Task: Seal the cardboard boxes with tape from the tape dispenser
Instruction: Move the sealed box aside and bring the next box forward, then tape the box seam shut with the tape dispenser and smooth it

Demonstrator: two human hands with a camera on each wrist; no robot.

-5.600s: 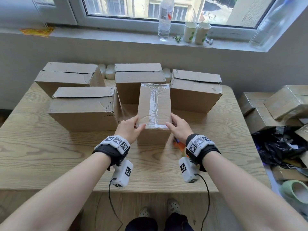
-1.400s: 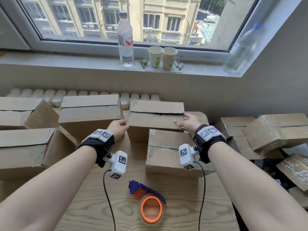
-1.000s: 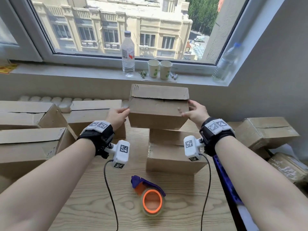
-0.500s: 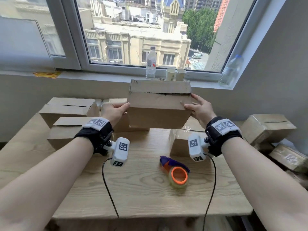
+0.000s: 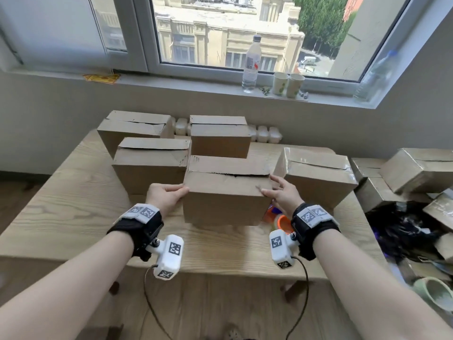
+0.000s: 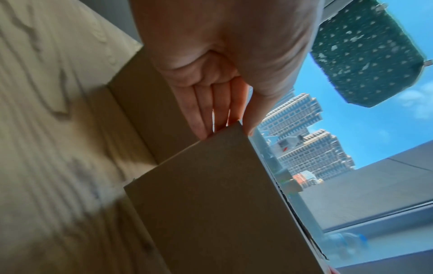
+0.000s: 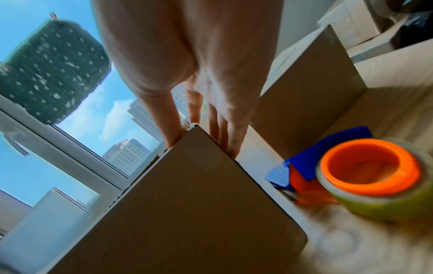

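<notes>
just lowered to the near table [image 5: 73, 204], the untaped cardboard box [image 5: 226, 192] sits ready for taping, left hand [image 5: 166, 196] fingers pressed together on it, right hand [image 5: 284, 196] fingers spread.

Cardboard box [image 5: 225, 200]: brown, flaps closed, untaped, is standing upright with its seam facing up. Tape dispenser [image 5: 283, 220]: orange and blue, is lying just beside its right end.
</notes>
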